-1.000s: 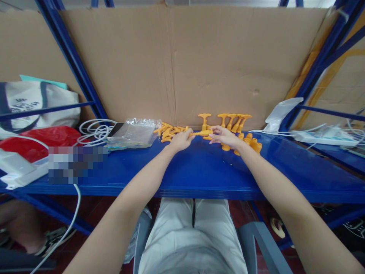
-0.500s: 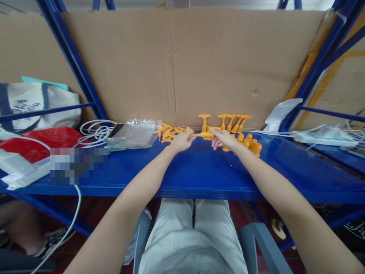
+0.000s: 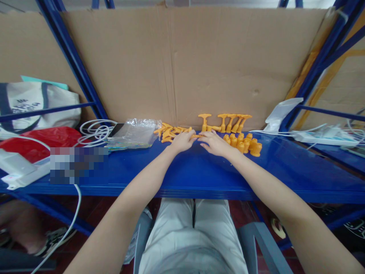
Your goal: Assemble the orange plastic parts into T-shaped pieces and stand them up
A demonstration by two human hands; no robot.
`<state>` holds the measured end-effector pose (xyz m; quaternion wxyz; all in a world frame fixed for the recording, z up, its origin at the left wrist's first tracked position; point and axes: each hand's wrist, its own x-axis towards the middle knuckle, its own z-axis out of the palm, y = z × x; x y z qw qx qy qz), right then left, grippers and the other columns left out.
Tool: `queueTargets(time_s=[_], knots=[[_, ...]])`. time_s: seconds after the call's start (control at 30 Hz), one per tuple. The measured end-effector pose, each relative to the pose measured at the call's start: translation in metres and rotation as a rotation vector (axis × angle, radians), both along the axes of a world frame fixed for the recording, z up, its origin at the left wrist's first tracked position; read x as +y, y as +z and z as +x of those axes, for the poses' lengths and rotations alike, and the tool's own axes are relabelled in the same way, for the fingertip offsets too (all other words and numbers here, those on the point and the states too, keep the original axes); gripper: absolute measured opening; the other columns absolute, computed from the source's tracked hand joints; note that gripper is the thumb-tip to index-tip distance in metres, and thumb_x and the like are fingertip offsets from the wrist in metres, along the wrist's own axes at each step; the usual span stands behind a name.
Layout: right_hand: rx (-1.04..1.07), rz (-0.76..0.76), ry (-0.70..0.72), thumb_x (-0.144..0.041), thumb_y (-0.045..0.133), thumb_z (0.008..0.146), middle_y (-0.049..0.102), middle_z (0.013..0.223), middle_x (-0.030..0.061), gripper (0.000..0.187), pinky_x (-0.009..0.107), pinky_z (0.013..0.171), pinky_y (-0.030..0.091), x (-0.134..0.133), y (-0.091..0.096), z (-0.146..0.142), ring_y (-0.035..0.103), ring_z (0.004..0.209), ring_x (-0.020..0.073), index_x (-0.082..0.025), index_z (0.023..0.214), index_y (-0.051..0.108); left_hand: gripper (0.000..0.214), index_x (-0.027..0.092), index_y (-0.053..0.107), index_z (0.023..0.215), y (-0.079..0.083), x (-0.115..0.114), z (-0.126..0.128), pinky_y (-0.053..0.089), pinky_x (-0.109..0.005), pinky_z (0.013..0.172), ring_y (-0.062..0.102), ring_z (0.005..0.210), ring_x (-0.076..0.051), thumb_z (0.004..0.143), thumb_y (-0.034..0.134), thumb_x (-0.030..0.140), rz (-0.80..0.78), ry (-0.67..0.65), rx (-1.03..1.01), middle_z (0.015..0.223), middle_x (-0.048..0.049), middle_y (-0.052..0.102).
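My left hand [image 3: 182, 142] is closed around the handle end of a yellow plastic T-handled part [image 3: 196, 136]; earlier its threaded shaft showed, pointing right. My right hand [image 3: 215, 144] comes in from the right, its fingers bent over the other end of the same part and covering most of it. Just left of my left hand lies a loose pile of yellow T-handles [image 3: 169, 131]. Beyond my right hand, several assembled yellow T-shaped pieces [image 3: 234, 123] stand upright. A cluster of yellow sleeves [image 3: 242, 142] stands to its right.
Clear plastic bags [image 3: 137, 133] and a coiled white cable [image 3: 95, 133] are on the left of the blue shelf [image 3: 196, 179]. A cardboard sheet [image 3: 228, 64] forms the back. A white power strip [image 3: 325, 137] sits at right, between blue posts.
My right hand has moved left along the yellow part toward my left hand, covering the sleeve that showed between them. The left hand stays nearly in place.
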<state>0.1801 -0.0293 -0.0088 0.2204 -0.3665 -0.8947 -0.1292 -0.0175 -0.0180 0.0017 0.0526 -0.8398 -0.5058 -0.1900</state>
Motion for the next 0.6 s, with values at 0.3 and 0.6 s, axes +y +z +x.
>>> queueTargets(time_s=[0.3, 0.6], knots=[[-0.092, -0.006, -0.182, -0.013, 0.049, 0.096, 0.066, 0.117, 0.0148, 0.035, 0.043, 0.102, 0.045, -0.001, -0.001, -0.004, 0.06, 0.115, 0.0271, -0.017, 0.124, 0.069, 0.063, 0.023, 0.028, 0.156, -0.012, 0.016, -0.003, 0.047, -0.041, 0.109, 0.055, 0.134, -0.024, 0.095, 0.043, 0.019, 0.113, -0.252, -0.21, 0.15, -0.0118, 0.052], [0.452, -0.003, -0.22, -0.02, 0.059, 0.089, 0.067, 0.11, 0.0124, 0.02, 0.041, 0.091, 0.052, 0.025, -0.005, 0.016, 0.064, 0.101, 0.0259, -0.018, 0.107, 0.068, 0.06, 0.018, 0.041, 0.15, -0.011, 0.019, -0.008, 0.051, -0.039, 0.105, 0.063, 0.123, -0.023, 0.091, 0.049, 0.014, 0.037, -0.073, -0.212, 0.138, -0.0134, 0.062]])
